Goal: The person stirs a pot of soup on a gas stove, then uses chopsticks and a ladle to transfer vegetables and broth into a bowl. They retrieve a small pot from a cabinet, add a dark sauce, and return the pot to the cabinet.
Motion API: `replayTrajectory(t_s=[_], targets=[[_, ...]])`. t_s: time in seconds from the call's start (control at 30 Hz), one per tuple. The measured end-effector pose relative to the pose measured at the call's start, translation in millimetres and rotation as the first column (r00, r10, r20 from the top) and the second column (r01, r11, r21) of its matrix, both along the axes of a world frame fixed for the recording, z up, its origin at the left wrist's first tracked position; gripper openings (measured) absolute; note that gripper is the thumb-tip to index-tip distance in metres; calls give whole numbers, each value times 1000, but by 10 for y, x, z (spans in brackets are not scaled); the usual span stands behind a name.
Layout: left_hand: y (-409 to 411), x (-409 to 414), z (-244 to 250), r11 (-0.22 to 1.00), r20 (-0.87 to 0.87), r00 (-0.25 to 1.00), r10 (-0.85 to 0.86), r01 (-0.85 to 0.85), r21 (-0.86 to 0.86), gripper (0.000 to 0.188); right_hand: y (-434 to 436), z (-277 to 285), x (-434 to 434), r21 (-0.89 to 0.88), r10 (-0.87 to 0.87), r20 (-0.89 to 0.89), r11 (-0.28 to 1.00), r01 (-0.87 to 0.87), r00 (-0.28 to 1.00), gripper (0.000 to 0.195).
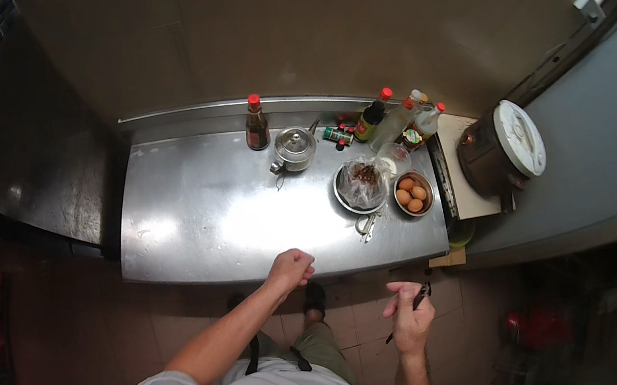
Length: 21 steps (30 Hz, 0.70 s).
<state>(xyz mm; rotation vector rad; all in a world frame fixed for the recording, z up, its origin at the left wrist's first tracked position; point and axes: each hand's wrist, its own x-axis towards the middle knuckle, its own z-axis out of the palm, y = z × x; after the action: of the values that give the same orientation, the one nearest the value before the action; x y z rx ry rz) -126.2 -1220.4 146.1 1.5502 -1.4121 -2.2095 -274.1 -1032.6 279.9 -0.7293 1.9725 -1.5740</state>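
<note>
My left hand [291,269] is curled into a loose fist at the front edge of a stainless steel counter [195,211]. Nothing shows between its fingers. Below the edge, over the tiled floor, my right hand [410,319] grips a slender black object [421,297]; its exact kind is unclear. On the counter, a small metal utensil with a looped handle [367,227] lies in front of a bowl [339,193] containing a clear plastic bag [362,191] with brown contents. Beside it, a metal bowl [430,195] holds several brown eggs [412,195].
Toward the back stand a metal teapot [296,148], a red-capped sauce bottle [256,128] and several other bottles [391,120]. A small green container [337,136] lies near them. At right, a brown bucket with a white lid [520,139] stands on a board [488,202].
</note>
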Motion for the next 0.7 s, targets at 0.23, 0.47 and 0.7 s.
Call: replayTrajectory(t_s=[0.23,0.47,0.7], targets=[[-282,-1455,-1024,957,34,956,290,-290,-22,32,59,-316,-897,211,127,32,969,-131,991,28],[-501,-2024,-1587,891,48,891,452,-448,-75,25,229,-481,-1429,260,94,40,960,-101,995,29],[-531,-2096,-1495,819,-159,818,553,-568,-76,24,-8,-467,-1655,251,187,7,951,-183,982,28]])
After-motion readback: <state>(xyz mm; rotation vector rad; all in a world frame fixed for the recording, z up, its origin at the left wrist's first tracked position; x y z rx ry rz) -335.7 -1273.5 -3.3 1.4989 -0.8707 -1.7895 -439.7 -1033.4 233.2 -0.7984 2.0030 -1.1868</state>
